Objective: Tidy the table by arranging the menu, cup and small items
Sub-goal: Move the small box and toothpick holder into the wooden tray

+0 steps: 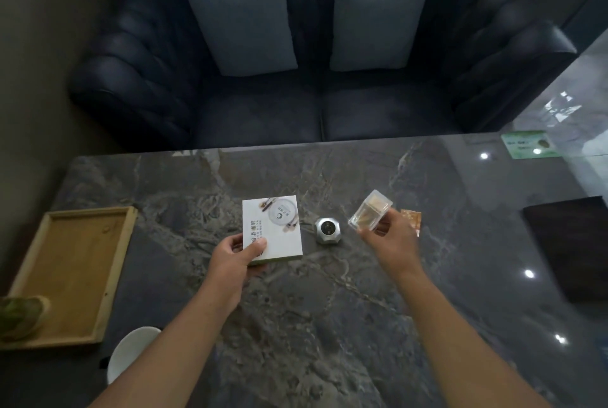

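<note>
One dark, glossy, marble-veined table [296, 325], with the silver faceted device [327, 230] at its middle taken as reference

Nearest, well left of the device: one white cup [131, 351], smooth and rounded, partly hidden by the left forearm. Beyond it, still far left of the device: one shallow rectangular wooden tray [75, 276] with a pale raised rim. It carries one green-and-cream object [19, 315] at its near corner, too blurred to identify.

Just left of the device: one white rectangular menu [276, 226], thick, green-edged, printed with a plate and cutlery. The left hand [235, 254] grips its near-left corner, thumb curled on top; whether the menu is lifted off the table cannot be told.

Just right of the device: the right hand [388, 236] pinches one clear, hard plastic box [370, 213] of pale sticks between thumb and fingertips, tilted.

Behind that hand: one small orange-brown packet [413, 218]. Well right of the device: one dark rectangular mat [572, 249]. Farther right and back: one green card [526, 144].

Beyond the table's far edge: one dark tufted sofa [148, 78] bearing a left cushion [243, 22] and a right cushion [378, 22], two in all, grey, square, fabric
</note>
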Tool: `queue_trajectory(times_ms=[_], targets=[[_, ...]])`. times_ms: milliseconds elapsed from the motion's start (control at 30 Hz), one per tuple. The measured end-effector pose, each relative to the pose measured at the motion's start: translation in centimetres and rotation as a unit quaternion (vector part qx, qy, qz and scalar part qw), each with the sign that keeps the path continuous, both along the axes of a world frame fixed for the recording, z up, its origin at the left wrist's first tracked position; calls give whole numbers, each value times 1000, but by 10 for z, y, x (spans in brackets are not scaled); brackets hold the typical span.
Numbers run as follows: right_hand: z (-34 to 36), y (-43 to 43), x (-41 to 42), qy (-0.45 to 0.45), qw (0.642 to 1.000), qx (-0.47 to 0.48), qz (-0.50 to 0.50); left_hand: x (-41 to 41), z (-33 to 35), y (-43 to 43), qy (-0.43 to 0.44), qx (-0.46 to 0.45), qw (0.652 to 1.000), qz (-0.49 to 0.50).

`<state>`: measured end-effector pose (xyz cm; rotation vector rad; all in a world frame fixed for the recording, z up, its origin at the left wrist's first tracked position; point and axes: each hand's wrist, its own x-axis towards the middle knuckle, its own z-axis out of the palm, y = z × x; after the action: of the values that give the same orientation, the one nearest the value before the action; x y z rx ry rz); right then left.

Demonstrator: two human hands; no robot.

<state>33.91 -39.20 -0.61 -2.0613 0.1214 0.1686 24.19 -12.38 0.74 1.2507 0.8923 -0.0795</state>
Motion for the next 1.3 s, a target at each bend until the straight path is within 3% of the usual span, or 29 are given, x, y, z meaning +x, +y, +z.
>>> queue_trajectory(times_ms=[367,867,1300], targets=[[63,60,-72,-34,998,9,59,-65,41,61,-69,-29,997,-15],[83,225,-201,-5,991,27,128,-227,58,208,-107,-103,985,87],[74,283,-189,-26,973,45,225,-271,53,254,-112,-62,968,218]])
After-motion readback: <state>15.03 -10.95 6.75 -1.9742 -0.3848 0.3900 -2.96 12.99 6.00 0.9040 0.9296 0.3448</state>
